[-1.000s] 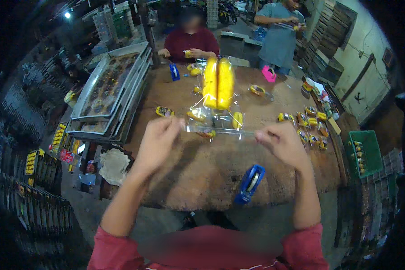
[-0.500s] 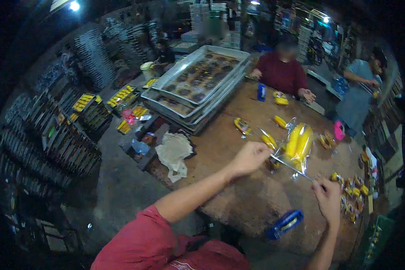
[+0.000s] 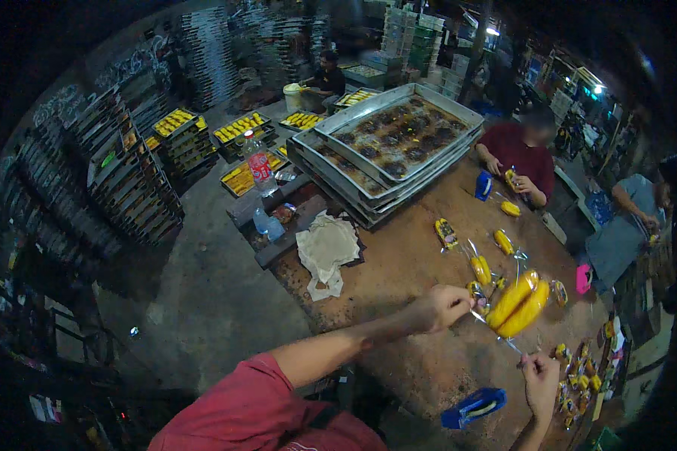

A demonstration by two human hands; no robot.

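The clear bag [image 3: 516,304] holds two yellow buns, long axes toward two o'clock. Our left hand [image 3: 445,307] and right hand [image 3: 540,376] pinch its ends.

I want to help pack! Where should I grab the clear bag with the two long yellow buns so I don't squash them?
Take the clear bag by its twisted ends, one from each side, as the left hand and right hand do now. The yellow buns fill the middle, so a grip there would likely press them; the ends are just empty plastic.

Dim workshop, concrete floor [image 3: 203,301], seemingly tray-filled racks [image 3: 128,180].
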